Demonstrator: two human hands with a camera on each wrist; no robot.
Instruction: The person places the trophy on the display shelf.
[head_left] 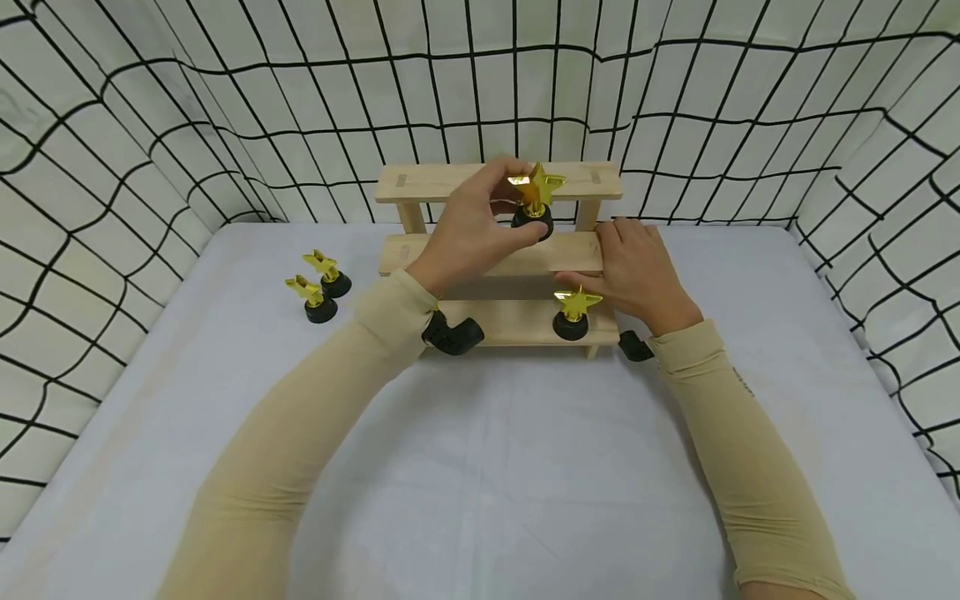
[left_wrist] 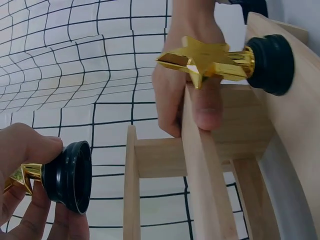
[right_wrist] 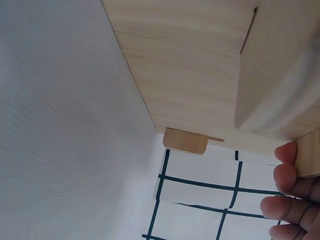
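Note:
My left hand (head_left: 474, 223) pinches a star trophy (head_left: 538, 190), gold on a black round base, and holds it upright above the middle shelf of a three-tier wooden stand (head_left: 510, 323). In the left wrist view that trophy's base (left_wrist: 67, 176) is clear of the shelf boards. My right hand (head_left: 639, 271) grips the right end of the middle shelf, its thumb along the front edge; the right wrist view shows its fingers (right_wrist: 285, 177) at the board. A second star trophy (head_left: 574, 312) stands on the bottom shelf's right side, below the right thumb.
Two more star trophies, one nearer (head_left: 309, 298) and one farther (head_left: 327, 271), stand on the white tabletop (head_left: 480, 467) left of the stand. A speck of gold shows by the left cuff, mostly hidden. Black netting (head_left: 480, 92) hangs over white walls behind and at both sides.

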